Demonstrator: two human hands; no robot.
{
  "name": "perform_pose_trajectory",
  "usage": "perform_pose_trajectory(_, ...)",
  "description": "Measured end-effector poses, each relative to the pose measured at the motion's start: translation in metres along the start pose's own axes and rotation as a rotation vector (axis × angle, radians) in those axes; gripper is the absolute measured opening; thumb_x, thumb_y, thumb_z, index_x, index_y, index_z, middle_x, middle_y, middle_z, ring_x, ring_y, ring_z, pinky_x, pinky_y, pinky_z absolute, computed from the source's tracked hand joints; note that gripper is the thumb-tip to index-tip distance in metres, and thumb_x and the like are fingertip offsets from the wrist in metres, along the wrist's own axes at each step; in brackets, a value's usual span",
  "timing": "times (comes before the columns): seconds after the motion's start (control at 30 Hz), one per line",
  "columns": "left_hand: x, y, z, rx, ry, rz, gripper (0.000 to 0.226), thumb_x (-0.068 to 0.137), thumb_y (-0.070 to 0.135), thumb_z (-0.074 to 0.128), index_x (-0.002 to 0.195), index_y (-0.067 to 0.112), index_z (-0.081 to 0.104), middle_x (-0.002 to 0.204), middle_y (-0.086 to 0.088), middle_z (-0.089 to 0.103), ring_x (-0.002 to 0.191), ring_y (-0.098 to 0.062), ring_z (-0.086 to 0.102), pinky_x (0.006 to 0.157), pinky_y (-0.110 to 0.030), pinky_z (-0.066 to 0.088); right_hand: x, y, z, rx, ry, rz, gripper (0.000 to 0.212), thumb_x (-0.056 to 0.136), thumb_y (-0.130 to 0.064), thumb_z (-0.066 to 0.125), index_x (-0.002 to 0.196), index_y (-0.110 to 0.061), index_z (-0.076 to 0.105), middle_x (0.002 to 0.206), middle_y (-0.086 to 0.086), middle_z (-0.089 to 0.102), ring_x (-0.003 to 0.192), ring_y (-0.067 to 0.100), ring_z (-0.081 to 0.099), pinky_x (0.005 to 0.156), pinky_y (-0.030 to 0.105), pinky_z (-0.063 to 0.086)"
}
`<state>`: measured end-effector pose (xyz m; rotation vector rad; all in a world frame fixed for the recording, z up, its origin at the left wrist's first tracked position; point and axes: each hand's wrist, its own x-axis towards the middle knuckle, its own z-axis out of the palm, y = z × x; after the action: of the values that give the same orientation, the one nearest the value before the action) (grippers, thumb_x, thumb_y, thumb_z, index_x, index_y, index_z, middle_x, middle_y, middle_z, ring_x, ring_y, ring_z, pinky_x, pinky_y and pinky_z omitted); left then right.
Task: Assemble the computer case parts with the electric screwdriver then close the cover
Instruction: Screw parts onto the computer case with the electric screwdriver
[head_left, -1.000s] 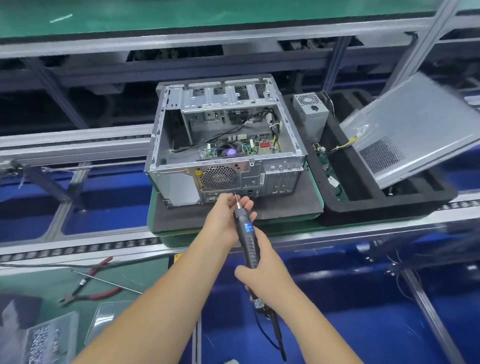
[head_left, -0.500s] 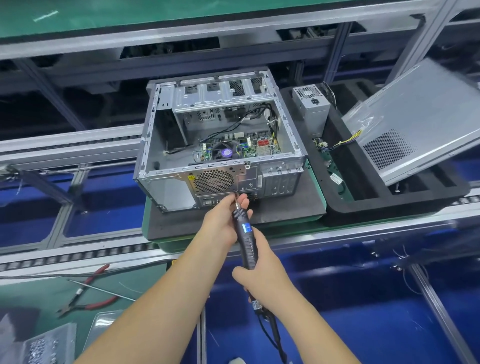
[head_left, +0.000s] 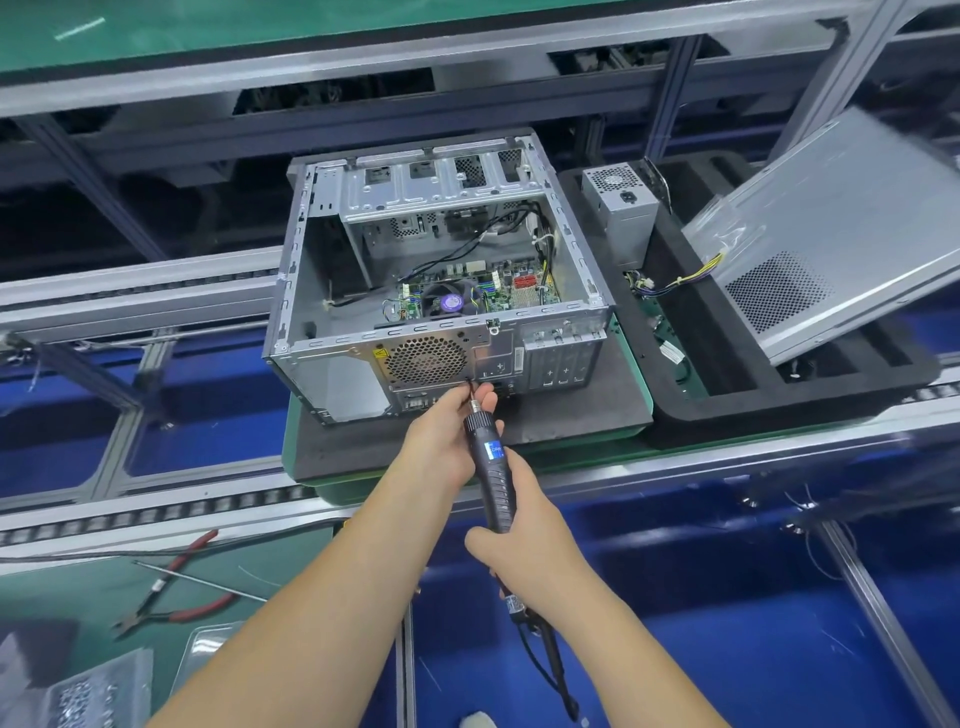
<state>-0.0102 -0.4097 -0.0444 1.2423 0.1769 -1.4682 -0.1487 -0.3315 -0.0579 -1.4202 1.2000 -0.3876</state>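
An open metal computer case (head_left: 332, 291) lies on a dark foam pad (head_left: 571, 410), its rear panel with the round fan grille (head_left: 426, 359) facing me. My right hand (head_left: 519, 540) grips the black electric screwdriver (head_left: 491, 467) by its lower body. Its bit touches the rear panel just below the fan grille. My left hand (head_left: 441, 436) pinches the screwdriver's tip, fingers against the panel. The grey cover panel (head_left: 841, 228) leans tilted at the right.
A grey power supply (head_left: 621, 208) with loose cables stands in a black foam tray (head_left: 727, 410) right of the case. Red-handled pliers (head_left: 176, 597) and a thin rod (head_left: 197, 579) lie on the green mat at lower left. Conveyor rails run across front and back.
The screwdriver tip and both hands have moved up slightly onto the rear panel below the fan grille. My view has shifted a little closer to the case.
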Motion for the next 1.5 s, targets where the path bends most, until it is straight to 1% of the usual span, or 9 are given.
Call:
perform_pose_trajectory(0.53, -0.001, 0.006, 0.004, 0.017, 0.006, 0.01, 0.017, 0.106, 0.019, 0.051, 0.104, 0.009, 0.064, 0.076, 0.001, 0.076, 0.06, -0.008, 0.07, 0.07, -0.035, 0.052, 0.001, -0.004, 0.003, -0.007, 0.011, 0.03, 0.088, 0.07, -0.03, 0.063, 0.143, -0.064, 0.028, 0.091, -0.004, 0.069, 0.072, 0.019, 0.068, 0.062, 0.037, 0.062)
perform_pose_trajectory(0.7, -0.017, 0.008, 0.005, 0.164, 0.096, 0.105, 0.021, 0.105, 0.017, 0.053, 0.116, 0.005, 0.066, 0.103, -0.008, 0.076, 0.082, -0.017, 0.069, 0.082, -0.036, 0.055, 0.0, -0.005, 0.002, 0.002, 0.002, 0.054, 0.091, 0.07, -0.031, 0.063, 0.148, -0.06, 0.025, 0.096, -0.003, 0.068, 0.072, 0.018, 0.066, 0.063, 0.039, 0.063)
perform_pose_trajectory(0.8, -0.046, 0.008, -0.016, 0.608, 0.307, 0.598, 0.019, 0.098, 0.023, 0.052, 0.1, 0.025, 0.072, 0.092, 0.01, 0.072, 0.089, -0.018, 0.068, 0.082, -0.037, 0.054, -0.002, -0.007, 0.0, 0.008, -0.008, 0.07, 0.095, 0.07, -0.034, 0.063, 0.15, -0.061, 0.02, 0.105, -0.007, 0.067, 0.078, 0.019, 0.068, 0.064, 0.035, 0.064)
perform_pose_trajectory(0.9, -0.072, 0.035, -0.02, 1.011, 0.26, 1.359, 0.017, 0.095, 0.025, 0.05, 0.09, 0.031, 0.064, 0.089, 0.018, 0.06, 0.087, -0.008, 0.056, 0.079, -0.025, 0.04, -0.002, -0.006, 0.0, 0.026, -0.013, 0.062, 0.094, 0.071, -0.033, 0.064, 0.149, -0.063, 0.019, 0.109, -0.009, 0.066, 0.08, 0.021, 0.068, 0.066, 0.038, 0.064)
perform_pose_trajectory(0.97, -0.067, 0.071, 0.003, 1.262, 0.261, 1.57, 0.019, 0.095, 0.032, 0.048, 0.092, 0.026, 0.066, 0.095, 0.013, 0.062, 0.091, -0.012, 0.055, 0.083, -0.03, 0.037, -0.002, -0.007, 0.0, 0.034, -0.018, 0.062, 0.094, 0.072, -0.034, 0.065, 0.148, -0.064, 0.019, 0.11, -0.008, 0.066, 0.079, 0.021, 0.067, 0.065, 0.037, 0.064)
perform_pose_trajectory(1.07, -0.048, 0.115, 0.043, 1.833, 0.19, 1.145, 0.063, 0.095, 0.07, 0.027, 0.095, 0.024, 0.069, 0.099, 0.0, 0.071, 0.094, -0.025, 0.065, 0.084, -0.038, 0.05, -0.004, -0.01, -0.001, 0.024, -0.02, 0.071, 0.094, 0.071, -0.035, 0.064, 0.149, -0.063, 0.019, 0.11, -0.009, 0.066, 0.079, 0.019, 0.067, 0.064, 0.033, 0.062)
perform_pose_trajectory(1.13, -0.033, 0.126, 0.052, 2.05, 0.033, 0.688, 0.098, 0.086, 0.09, 0.015, 0.125, 0.017, 0.068, 0.131, -0.011, 0.066, 0.119, -0.03, 0.062, 0.101, -0.044, 0.048, -0.005, -0.013, -0.002, -0.011, -0.013, 0.075, 0.093, 0.071, -0.037, 0.063, 0.149, -0.062, 0.019, 0.109, -0.009, 0.065, 0.081, 0.021, 0.069, 0.066, 0.035, 0.063)
perform_pose_trajectory(1.2, -0.024, 0.131, 0.055, 2.081, -0.035, 0.466, 0.118, 0.078, 0.097, 0.018, 0.15, 0.008, 0.046, 0.158, -0.013, 0.042, 0.141, -0.032, 0.045, 0.115, -0.044, 0.033, -0.003, -0.014, -0.003, -0.02, -0.011, 0.083, 0.094, 0.068, -0.039, 0.062, 0.149, -0.062, 0.019, 0.108, -0.007, 0.066, 0.082, 0.023, 0.069, 0.067, 0.037, 0.063)
perform_pose_trajectory(1.5, -0.014, 0.132, 0.055, 2.022, -0.045, 0.456, 0.127, 0.072, 0.101, 0.025, 0.153, 0.004, 0.04, 0.161, -0.013, 0.038, 0.142, -0.032, 0.043, 0.111, -0.042, 0.033, -0.005, -0.016, -0.006, -0.041, -0.036, 0.085, 0.1, 0.07, -0.038, 0.061, 0.158, -0.052, 0.015, 0.105, -0.011, 0.064, 0.08, 0.013, 0.065, 0.062, 0.025, 0.055)
